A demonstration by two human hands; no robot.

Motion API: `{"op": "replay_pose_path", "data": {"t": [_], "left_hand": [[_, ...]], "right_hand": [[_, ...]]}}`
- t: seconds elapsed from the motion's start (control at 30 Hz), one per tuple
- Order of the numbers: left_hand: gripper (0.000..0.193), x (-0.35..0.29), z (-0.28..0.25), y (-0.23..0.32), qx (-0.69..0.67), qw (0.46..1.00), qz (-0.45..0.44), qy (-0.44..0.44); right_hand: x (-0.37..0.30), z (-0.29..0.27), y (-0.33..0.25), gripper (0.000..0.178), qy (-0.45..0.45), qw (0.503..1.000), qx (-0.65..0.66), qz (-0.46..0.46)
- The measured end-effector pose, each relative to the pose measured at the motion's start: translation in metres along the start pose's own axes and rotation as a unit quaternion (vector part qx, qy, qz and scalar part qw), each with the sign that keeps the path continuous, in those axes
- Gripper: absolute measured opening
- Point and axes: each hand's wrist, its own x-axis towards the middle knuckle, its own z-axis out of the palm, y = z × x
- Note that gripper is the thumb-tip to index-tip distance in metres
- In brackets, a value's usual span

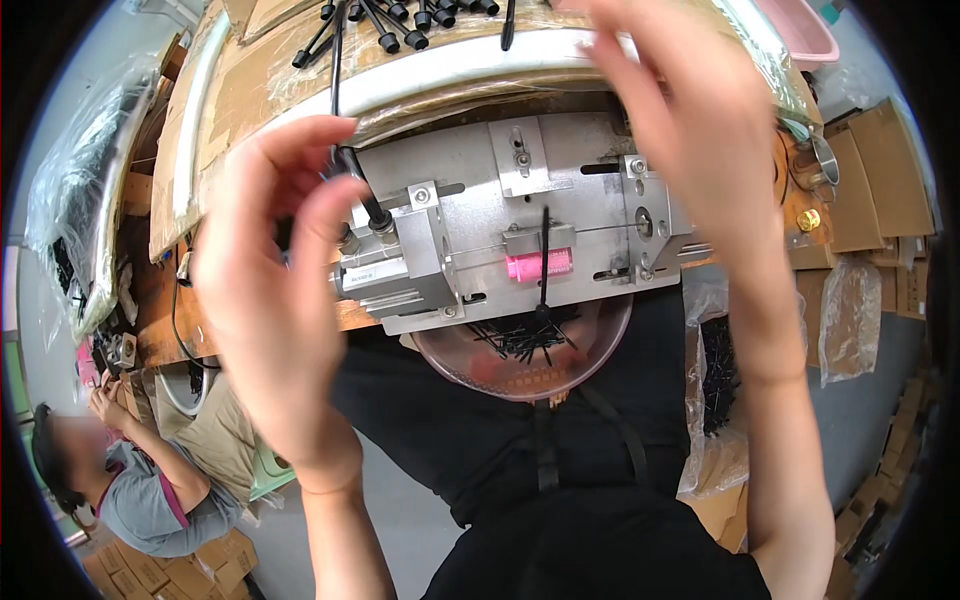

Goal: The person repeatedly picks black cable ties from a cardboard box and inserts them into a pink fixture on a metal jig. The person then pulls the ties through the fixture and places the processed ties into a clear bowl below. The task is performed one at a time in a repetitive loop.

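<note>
My left hand (270, 240) is raised at the left of a metal fixture (480, 210), thumb and forefinger apart, nothing visible between them. A black hose (362, 187) runs beside its fingertips down to a fitting on the fixture. My right hand (690, 110), blurred, hangs above the fixture's far right side with thumb and forefinger apart. A thin black stick (545, 240) lies across the fixture's middle, over a small pink block (540, 264); its knobbed end juts past the near edge. Below, a translucent pinkish bowl (430, 355) holds many thin black sticks (525, 338).
Black rods with thick ends (400, 30) lie on the cardboard-covered bench (270, 75) beyond a white padded strip (450, 75). At left, another person (150, 490) sits working. Cartons (870, 180) and a plastic bag of black pieces (715, 375) are on the right.
</note>
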Motion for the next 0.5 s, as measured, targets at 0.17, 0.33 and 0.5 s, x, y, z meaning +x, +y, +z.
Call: {"op": "replay_pose_path", "data": {"t": [0.17, 0.33, 0.5], "left_hand": [[0.076, -0.074, 0.05, 0.031, 0.118, 0.983, 0.119, -0.077], [0.067, -0.111, 0.092, 0.028, 0.239, 0.955, 0.075, -0.157], [0.068, -0.106, 0.101, 0.027, 0.272, 0.946, 0.085, -0.153]], "right_hand": [[0.099, 0.003, 0.054, 0.012, -0.222, 0.974, -0.032, -0.023], [0.127, 0.02, 0.08, 0.016, -0.279, 0.922, 0.246, 0.104], [0.127, -0.003, 0.12, 0.024, -0.172, 0.775, 0.542, 0.275]]}}
